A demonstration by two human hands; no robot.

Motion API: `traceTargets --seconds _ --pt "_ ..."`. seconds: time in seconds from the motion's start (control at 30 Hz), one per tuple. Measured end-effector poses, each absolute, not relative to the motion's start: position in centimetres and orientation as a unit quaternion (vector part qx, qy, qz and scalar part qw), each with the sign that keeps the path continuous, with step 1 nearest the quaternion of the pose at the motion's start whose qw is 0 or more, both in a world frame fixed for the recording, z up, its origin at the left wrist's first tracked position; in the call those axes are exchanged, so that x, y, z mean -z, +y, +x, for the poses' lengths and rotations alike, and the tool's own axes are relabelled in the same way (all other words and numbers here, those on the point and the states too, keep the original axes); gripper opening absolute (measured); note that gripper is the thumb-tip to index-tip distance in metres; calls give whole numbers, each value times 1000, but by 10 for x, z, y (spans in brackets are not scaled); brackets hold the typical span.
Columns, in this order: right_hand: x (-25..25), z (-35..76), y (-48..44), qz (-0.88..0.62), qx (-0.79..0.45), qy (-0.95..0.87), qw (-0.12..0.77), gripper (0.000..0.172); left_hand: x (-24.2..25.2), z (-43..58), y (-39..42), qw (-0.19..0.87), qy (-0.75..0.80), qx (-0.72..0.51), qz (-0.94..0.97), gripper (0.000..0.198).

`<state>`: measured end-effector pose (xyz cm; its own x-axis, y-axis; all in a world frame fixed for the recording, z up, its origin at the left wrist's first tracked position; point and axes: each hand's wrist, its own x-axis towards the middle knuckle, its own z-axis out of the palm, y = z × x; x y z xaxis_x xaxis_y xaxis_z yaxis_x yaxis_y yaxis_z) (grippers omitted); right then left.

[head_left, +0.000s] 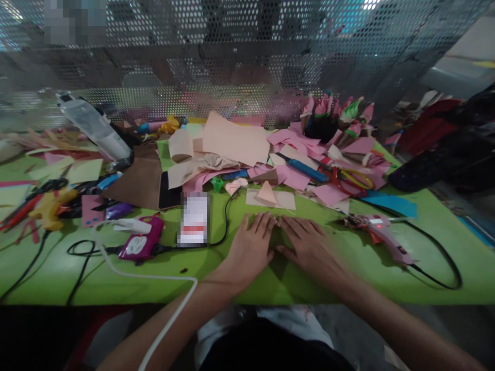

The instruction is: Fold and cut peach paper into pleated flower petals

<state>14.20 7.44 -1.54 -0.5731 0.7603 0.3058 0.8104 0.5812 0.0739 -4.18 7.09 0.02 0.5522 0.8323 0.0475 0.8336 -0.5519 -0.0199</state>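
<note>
My left hand (251, 245) and my right hand (307, 242) lie palm down on the green tabletop (228, 291), fingers stretched forward. Their index fingertips nearly meet, and neither hand visibly holds anything; what lies beneath the palms is hidden. Just beyond the fingertips is a pale paper piece (285, 199) with a small folded peach triangle (266, 192) on it. A pink glue gun (386, 238) rests to the right of my right hand, its red light lit. Left of my left hand lies a phone (193, 219) with a lit, blurred screen.
A magenta power strip (154, 232) with black cables and a white cord (154, 275) occupies the left. Paper scraps (235, 139), a blue-handled cutter (307, 170) and scissors (348, 180) crowd the back. A bottle (96, 129) leans near the perforated metal panel (232, 72).
</note>
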Motion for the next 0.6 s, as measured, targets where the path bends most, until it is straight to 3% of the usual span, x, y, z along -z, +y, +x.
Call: traceTargets --seconds 0.6 --pt "20 142 74 -436 109 -884 128 50 2 -42 71 15 -465 18 -885 64"
